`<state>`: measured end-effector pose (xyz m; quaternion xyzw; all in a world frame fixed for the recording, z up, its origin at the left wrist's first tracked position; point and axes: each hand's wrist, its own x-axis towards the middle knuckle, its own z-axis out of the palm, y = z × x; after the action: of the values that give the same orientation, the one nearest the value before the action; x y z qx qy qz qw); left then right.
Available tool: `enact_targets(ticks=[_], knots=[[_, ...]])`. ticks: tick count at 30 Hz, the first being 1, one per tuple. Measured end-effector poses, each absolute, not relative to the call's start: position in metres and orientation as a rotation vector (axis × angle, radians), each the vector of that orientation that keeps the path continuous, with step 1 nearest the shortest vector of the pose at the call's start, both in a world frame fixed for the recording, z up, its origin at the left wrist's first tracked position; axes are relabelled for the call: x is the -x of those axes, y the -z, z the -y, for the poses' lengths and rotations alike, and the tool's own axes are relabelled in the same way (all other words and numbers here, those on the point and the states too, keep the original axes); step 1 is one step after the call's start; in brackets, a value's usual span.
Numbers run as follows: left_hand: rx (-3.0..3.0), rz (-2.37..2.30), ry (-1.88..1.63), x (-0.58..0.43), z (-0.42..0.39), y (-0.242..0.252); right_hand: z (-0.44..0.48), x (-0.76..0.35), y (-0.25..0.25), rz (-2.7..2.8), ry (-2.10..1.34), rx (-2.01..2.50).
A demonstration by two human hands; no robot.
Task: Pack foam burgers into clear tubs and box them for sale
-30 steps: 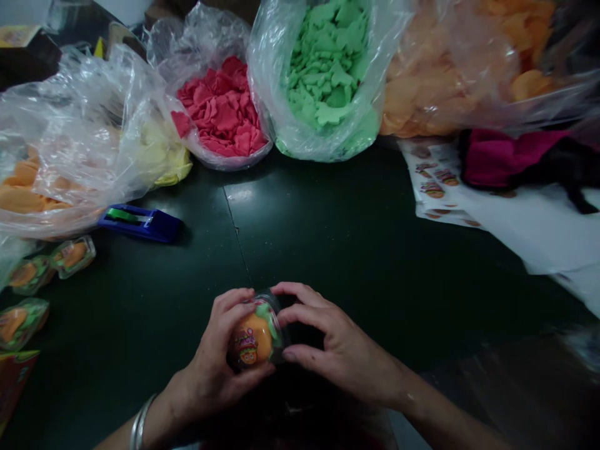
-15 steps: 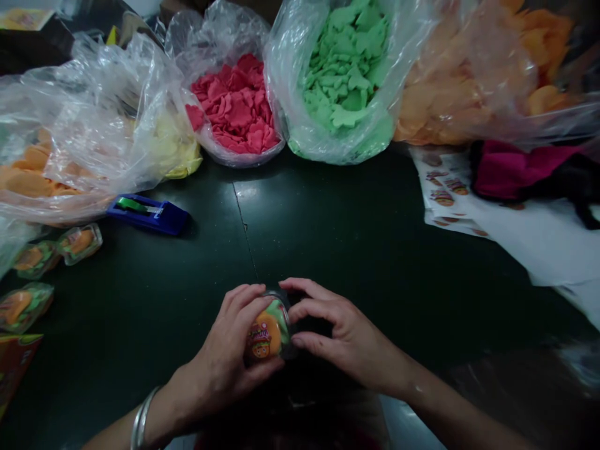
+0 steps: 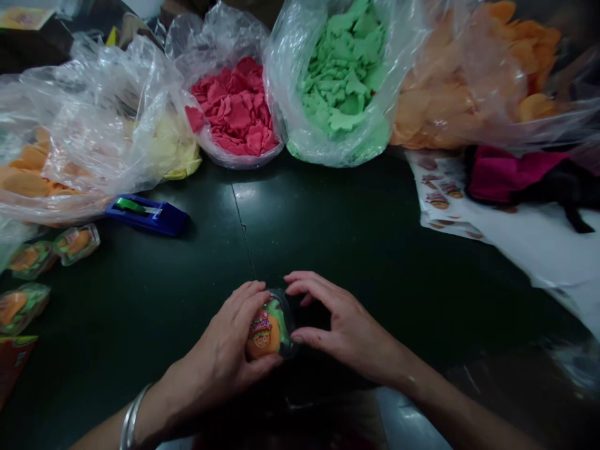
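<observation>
Three clear packs lie near a blue tape dispenser.

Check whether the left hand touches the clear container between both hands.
Touching: the head view shows the left hand curled around the clear container, fingers and thumb against it.

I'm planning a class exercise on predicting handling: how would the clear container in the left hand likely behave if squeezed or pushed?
The clear container is probably fairly stiff: its rim looks uncrumpled in the left hand. It may slide rather than roll, since the similar containers at the left look angular.
</observation>
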<state>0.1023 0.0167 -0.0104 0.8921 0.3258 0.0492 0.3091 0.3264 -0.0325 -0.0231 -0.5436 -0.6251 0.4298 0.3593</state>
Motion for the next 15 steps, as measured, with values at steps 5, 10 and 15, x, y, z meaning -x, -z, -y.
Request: enact_targets(ticks=[5,10,15], knots=[[-2.469,-0.763,-0.042,-0.106,-0.023,0.004,0.028,-0.320,0.024,1.904,-1.020,1.348],[-2.246,-0.713,0.074,-0.103,-0.034,-0.017,0.036,-0.314,0.032,2.016,-0.839,1.333],[-1.641,-1.291,-0.423,-0.083,-0.036,-0.021,0.054,-0.315,0.051,2.002,-0.629,1.284]])
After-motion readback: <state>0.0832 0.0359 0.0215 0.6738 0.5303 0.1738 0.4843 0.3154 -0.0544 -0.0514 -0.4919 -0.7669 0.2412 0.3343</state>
